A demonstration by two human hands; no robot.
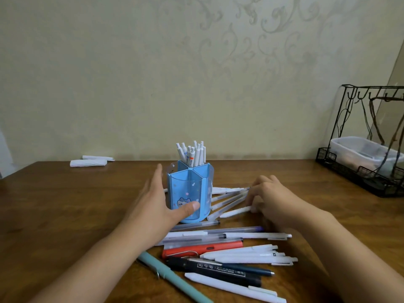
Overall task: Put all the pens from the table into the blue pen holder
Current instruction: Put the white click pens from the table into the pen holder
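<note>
Nearest the person, below both forearms, a loose heap of pens (229, 256) lies on the bench (65, 215): a teal one (170, 278) under the left arm, then a black marker (216, 271), a red pen (202, 249) and several white and clear ones between the two arms. None of these has been picked up, so most of the job looks left to do. Farther out, the left hand (157, 206) is spread, its fingers straight along the near left side of the blue pen holder (190, 193) and its thumb pressing the front wall, steadying it, I'd guess. To the right of the holder, the right hand (271, 197) has its fingers curled down onto a small fan of clear and white pens (229, 200), apparently gathering them; whether it grips any yet I cannot tell. Beyond the hands, the holder's far compartment carries a cluster of white pens (193, 154) standing upright, while the near compartment looks empty. A start made, then, well short of halfway.
</note>
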